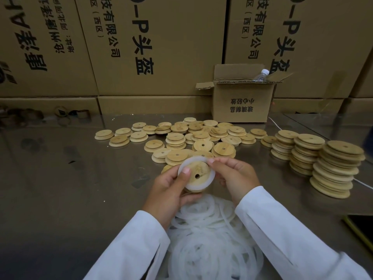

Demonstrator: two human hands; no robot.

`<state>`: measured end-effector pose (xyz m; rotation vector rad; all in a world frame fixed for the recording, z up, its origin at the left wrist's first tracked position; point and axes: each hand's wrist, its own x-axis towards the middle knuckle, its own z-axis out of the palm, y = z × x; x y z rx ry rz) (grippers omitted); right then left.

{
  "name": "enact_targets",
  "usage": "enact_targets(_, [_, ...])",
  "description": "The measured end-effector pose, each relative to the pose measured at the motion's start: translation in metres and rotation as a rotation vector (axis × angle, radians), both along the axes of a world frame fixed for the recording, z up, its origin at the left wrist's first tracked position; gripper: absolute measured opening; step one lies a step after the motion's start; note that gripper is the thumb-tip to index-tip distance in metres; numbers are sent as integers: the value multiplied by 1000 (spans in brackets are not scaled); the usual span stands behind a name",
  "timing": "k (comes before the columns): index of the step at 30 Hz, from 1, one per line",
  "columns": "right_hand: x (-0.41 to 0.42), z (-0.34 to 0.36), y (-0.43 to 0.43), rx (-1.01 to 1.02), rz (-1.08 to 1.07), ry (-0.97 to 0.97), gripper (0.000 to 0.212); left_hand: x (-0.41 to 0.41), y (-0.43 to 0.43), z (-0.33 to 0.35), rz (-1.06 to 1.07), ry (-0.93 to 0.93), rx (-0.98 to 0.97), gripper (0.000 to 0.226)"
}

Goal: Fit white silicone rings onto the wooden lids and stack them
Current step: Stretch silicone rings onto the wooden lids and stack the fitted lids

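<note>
I hold one round wooden lid (198, 169) with a small centre hole above the table, tilted toward me. A white silicone ring (210, 178) lies around its rim. My left hand (170, 188) grips the lid from the left, thumb on the ring. My right hand (235, 175) pinches the ring at the upper right edge. A heap of loose white rings (210, 235) lies between my sleeves. Loose wooden lids (181, 136) are scattered behind my hands. Three leaning stacks of lids (323, 162) stand at the right.
A small open cardboard box (242, 102) with a plastic bottle (261, 75) in it stands behind the lids. Large printed cartons (141, 47) wall off the back. A white cable (363, 183) runs by the stacks. A dark flat object (361, 225) lies at the right edge.
</note>
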<state>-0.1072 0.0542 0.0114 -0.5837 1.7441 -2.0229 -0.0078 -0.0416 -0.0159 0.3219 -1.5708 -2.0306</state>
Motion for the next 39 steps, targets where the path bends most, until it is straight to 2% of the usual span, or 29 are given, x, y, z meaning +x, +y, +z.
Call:
enact_targets(12, [1,1,1,24,35,88,6,0,0,0,67,33,13,28])
enact_targets(17, [2,4,1,3,34,64,5,1,0,4,25,92,143,33])
enact_targets(20, [5,6,1,-30,11,55,7,1,1,4,17,104,143,34])
enact_targets(24, [12,-1,-2,-57,-65,127,5,-2,3,3,33,149,176,31])
enact_targets(29, [17,-6,-5,-19,-39,207,7,-2,-1,5,64,228,324,24])
enact_targets(31, [16,-6,-5,-25,-55,229,8,-3,-1,4,52,218,308,25])
enact_targets(35, [10,-8,-5,-34,-101,232,10,-2,-2,0,69,130,149,36])
enact_targets(39, [9,-11,-4,-3,-114,309,13,-1,-5,-5,95,17,28,29])
